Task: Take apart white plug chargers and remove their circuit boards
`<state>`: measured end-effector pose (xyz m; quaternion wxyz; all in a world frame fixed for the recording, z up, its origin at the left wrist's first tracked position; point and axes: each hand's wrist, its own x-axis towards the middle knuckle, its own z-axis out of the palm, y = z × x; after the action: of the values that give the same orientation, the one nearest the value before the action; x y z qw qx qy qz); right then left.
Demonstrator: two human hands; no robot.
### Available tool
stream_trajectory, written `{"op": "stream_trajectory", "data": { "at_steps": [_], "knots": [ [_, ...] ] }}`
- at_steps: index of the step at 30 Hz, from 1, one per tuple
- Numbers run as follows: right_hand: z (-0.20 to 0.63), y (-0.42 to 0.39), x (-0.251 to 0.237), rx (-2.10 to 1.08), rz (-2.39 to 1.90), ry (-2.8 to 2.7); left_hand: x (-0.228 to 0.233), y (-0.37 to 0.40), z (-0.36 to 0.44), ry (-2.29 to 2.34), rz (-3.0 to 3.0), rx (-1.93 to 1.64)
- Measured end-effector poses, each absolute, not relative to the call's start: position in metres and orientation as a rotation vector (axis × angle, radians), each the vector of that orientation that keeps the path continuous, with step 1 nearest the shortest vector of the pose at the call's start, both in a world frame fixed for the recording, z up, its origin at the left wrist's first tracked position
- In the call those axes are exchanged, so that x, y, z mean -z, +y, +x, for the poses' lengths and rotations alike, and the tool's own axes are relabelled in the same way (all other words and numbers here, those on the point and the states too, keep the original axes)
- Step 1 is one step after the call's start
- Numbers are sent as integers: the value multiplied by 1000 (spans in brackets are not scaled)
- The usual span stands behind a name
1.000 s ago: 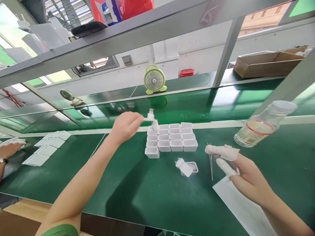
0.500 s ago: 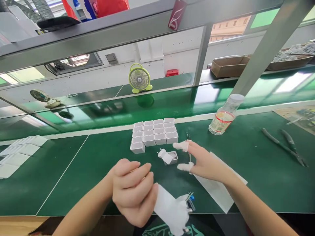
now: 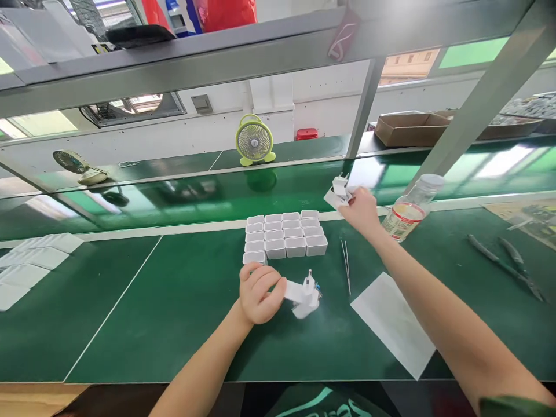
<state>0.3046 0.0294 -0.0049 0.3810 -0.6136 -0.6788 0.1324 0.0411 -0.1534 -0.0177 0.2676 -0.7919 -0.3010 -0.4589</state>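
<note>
My left hand (image 3: 262,293), over the middle of the bench, is closed on a flat white strip. At the strip's free end sits a white plug housing (image 3: 309,291) with metal pins, and a bit of blue component shows at its side. My right hand (image 3: 362,209) is farther forward, at the edge of the shiny green belt, pinching a white plug charger case (image 3: 339,186) with a pale flat piece hanging from it. Several white box-shaped cases (image 3: 285,233) stand in tight rows just beyond my left hand. Metal tweezers (image 3: 346,267) lie between the two hands.
A clear bottle (image 3: 407,211) stands beside my right forearm. Pliers (image 3: 506,263) lie at the right, and a white paper sheet (image 3: 393,324) lies partly under that forearm. White flat pieces (image 3: 32,266) are stacked left. A green fan (image 3: 254,141) stands behind the belt (image 3: 195,197).
My right hand has picked up the white charger case from the bench and carried it forward to the belt's edge. My left hand has moved forward with the strip and plug housing.
</note>
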Motion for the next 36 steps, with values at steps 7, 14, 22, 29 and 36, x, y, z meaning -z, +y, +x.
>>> {"op": "stream_trajectory", "data": {
  "at_steps": [7,14,22,29,36],
  "knots": [
    [278,76,10,-418,-1625,-1788,25,-145,35,-770,-2048,1193],
    [280,-32,-16,-1189,-718,-2539,26,-152,41,-771,-2036,1318],
    [228,-64,27,-2594,389,-2238,22,-168,53,-735,-2173,1456],
    [197,-69,50,-2604,448,-2285,24,-172,56,-683,-2315,1518],
    [216,-76,45,-2447,140,-2305,23,-161,48,-711,-2368,1460]
  ]
}}
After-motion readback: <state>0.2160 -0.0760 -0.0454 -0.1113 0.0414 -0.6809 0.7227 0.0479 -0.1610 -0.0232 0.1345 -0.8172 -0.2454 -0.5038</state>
